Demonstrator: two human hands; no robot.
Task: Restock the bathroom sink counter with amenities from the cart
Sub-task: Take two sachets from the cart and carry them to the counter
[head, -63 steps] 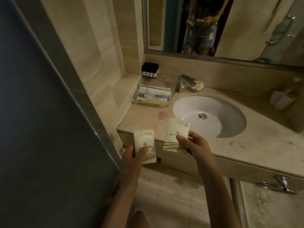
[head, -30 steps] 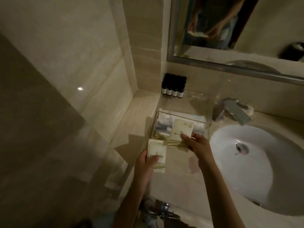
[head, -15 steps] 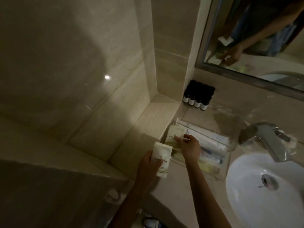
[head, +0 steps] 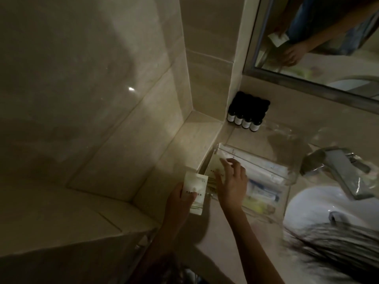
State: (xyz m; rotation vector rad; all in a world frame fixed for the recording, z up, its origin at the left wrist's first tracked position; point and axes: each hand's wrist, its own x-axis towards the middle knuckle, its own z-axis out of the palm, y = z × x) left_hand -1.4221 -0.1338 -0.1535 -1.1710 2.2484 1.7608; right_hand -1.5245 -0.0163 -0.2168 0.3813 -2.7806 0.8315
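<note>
My left hand holds a cream amenity packet upright just left of the clear plastic tray on the sink counter. A second cream packet lies in the tray's left end, with my right hand over it, fingers spread and resting on it. The tray also holds several long white wrapped items and small tubes.
Several small dark bottles stand in the back corner by the wall. A chrome faucet overhangs the white basin on the right. A mirror hangs above. A raised stone ledge runs along the left wall. Hair falls into view at lower right.
Both hands have come over the counter to the tray. The right hand has laid its packet in the tray's left end and its fingers have spread. The left still holds its packet.
</note>
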